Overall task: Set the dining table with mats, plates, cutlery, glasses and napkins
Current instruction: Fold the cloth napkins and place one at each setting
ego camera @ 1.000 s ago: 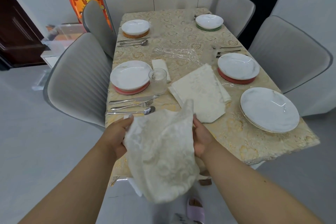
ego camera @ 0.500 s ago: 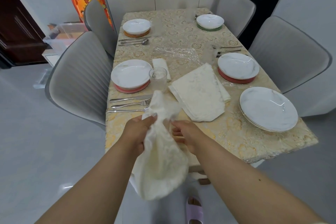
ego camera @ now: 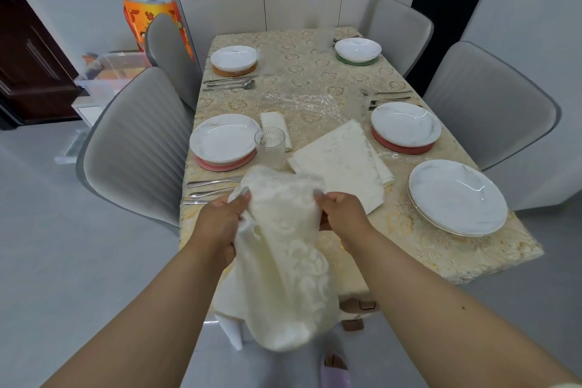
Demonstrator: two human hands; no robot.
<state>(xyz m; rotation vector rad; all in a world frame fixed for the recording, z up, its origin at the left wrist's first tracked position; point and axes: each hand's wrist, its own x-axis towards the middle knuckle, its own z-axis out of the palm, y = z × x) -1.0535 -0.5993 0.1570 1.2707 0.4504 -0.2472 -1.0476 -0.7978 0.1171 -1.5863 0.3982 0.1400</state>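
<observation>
Cream napkin [ego camera: 283,249] gripped by L hand [ego camera: 220,224] & R hand [ego camera: 343,214] at table [ego camera: 425,249] edge; cloth hides palms, part of cutlery [ego camera: 211,187].

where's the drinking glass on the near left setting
In the head view the ribbed glass stands left of centre, beside the near-left plate, in front of a folded napkin.

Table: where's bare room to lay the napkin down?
Free: cloth at the near edge, between the napkin stack and stacked plates; also the far middle. Crowded: near-left, with plate, glass and cutlery.
</observation>
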